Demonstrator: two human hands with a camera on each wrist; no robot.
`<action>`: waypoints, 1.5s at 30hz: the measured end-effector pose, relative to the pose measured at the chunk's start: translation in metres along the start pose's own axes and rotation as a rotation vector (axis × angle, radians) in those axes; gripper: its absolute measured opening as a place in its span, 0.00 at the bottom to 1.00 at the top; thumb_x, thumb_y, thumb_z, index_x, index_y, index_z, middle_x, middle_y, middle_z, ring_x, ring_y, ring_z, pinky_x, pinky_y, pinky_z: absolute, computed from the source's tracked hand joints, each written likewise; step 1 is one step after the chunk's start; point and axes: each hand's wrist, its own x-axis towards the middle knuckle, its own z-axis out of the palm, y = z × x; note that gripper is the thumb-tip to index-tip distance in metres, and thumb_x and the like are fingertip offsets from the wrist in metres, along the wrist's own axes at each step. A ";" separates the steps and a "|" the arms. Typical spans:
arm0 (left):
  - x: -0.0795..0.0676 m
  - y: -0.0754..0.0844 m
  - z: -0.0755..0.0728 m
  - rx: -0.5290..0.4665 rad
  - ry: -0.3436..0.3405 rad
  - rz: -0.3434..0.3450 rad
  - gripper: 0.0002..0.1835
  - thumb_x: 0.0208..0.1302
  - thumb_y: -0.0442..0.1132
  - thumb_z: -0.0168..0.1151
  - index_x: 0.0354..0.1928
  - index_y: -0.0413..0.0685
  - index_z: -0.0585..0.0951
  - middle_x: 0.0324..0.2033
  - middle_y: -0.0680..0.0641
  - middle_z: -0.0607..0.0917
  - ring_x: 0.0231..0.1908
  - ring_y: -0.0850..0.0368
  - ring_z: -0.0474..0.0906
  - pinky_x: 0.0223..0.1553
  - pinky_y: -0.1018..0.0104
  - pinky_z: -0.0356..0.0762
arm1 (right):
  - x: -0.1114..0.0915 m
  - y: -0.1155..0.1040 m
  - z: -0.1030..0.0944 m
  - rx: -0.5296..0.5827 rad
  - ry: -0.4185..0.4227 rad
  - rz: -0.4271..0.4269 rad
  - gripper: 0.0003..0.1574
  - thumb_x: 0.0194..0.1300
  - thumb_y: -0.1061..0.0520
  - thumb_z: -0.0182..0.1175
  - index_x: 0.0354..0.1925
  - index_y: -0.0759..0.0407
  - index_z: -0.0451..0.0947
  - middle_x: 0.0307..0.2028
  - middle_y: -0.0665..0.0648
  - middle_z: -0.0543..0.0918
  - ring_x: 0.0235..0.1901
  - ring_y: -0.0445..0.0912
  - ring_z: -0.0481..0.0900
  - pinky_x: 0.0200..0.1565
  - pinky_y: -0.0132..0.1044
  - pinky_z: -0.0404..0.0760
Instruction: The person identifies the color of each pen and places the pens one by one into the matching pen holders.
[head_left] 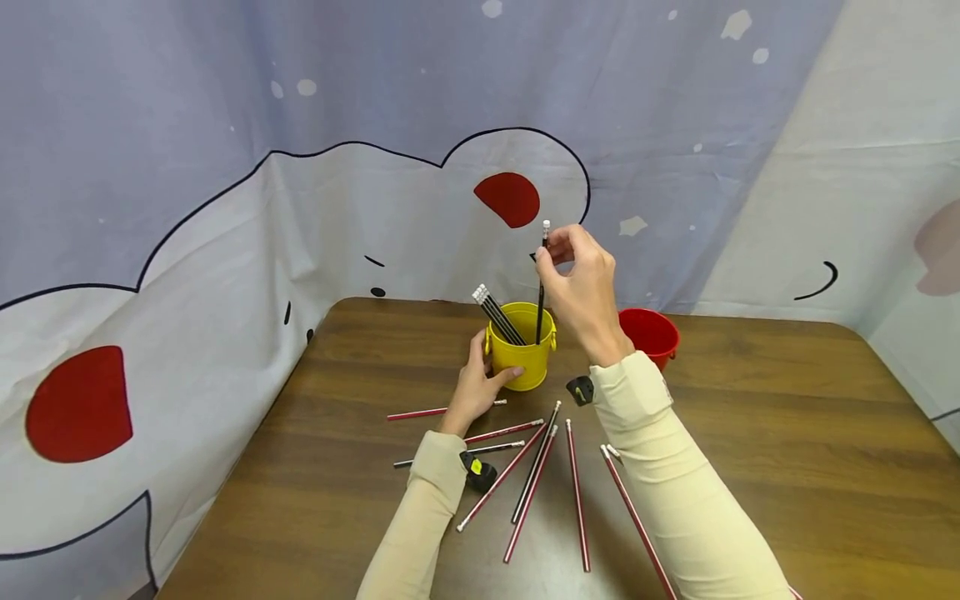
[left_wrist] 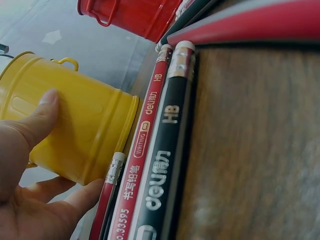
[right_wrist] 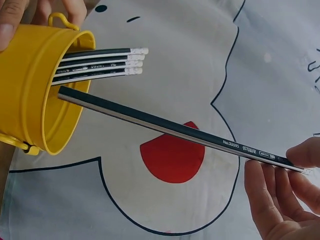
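Note:
My right hand pinches a black pencil near its eraser end. The pencil hangs above the yellow bucket, its lower tip at the mouth. Around the bucket's near left side, my left hand holds it with the thumb on the front wall and fingers along the other side. Several black pencils with white erasers lean together inside the bucket, eraser ends up. In the left wrist view, the left hand is seen against the yellow wall.
A red bucket stands to the right, partly hidden behind the right forearm. Several red pencils and a few black ones lie scattered on the wooden table in front of the buckets. A patterned curtain hangs behind the table.

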 end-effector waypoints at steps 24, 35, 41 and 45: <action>-0.015 0.034 -0.006 -0.048 -0.039 0.020 0.42 0.57 0.39 0.64 0.68 0.46 0.51 0.62 0.36 0.64 0.62 0.41 0.62 0.62 0.49 0.59 | -0.015 0.014 0.018 -0.001 -0.035 -0.024 0.06 0.60 0.60 0.57 0.35 0.63 0.74 0.30 0.56 0.77 0.30 0.45 0.76 0.31 0.35 0.81; -0.003 0.003 0.001 -0.026 -0.026 -0.019 0.43 0.55 0.48 0.64 0.68 0.61 0.50 0.65 0.43 0.63 0.62 0.47 0.63 0.62 0.53 0.61 | -0.031 0.027 0.027 0.000 -0.075 -0.001 0.06 0.60 0.61 0.57 0.35 0.64 0.73 0.31 0.57 0.78 0.30 0.46 0.77 0.31 0.38 0.81; -0.001 0.000 0.003 -0.006 -0.008 -0.028 0.43 0.54 0.51 0.64 0.67 0.62 0.51 0.64 0.46 0.65 0.62 0.51 0.64 0.62 0.59 0.62 | -0.041 0.035 0.034 -0.017 -0.108 0.009 0.05 0.60 0.62 0.58 0.34 0.64 0.73 0.31 0.57 0.77 0.30 0.47 0.77 0.31 0.39 0.82; -0.001 0.000 0.003 0.003 -0.004 -0.021 0.43 0.54 0.50 0.64 0.67 0.60 0.51 0.64 0.46 0.65 0.62 0.52 0.64 0.62 0.60 0.63 | -0.047 0.040 0.038 -0.028 -0.122 0.009 0.05 0.59 0.63 0.58 0.34 0.64 0.73 0.30 0.58 0.78 0.29 0.47 0.77 0.30 0.37 0.82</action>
